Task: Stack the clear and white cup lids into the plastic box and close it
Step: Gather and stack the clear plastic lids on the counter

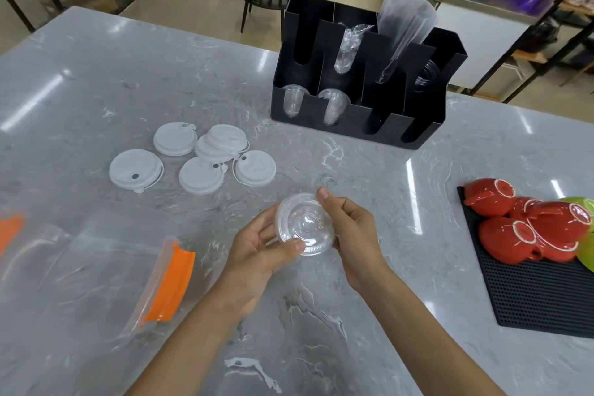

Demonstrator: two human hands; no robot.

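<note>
A small stack of clear cup lids [303, 224] is held above the grey marble table between both hands. My left hand [257, 251] grips its lower left edge, thumb on the rim. My right hand [348, 222] holds the right edge, thumb at the top. Several white cup lids [199, 157] lie in a loose cluster on the table to the upper left, two of them overlapping. The clear plastic box [96, 273] with an orange latch [172, 286] lies at the left near the front edge; its clear walls are hard to make out.
A black cup organizer [363, 74] with clear cups and bagged items stands at the back centre. At the right, a black rubber mat [530, 292] carries red cups [520, 225] turned upside down. Another orange latch [11, 230] shows at the far left edge.
</note>
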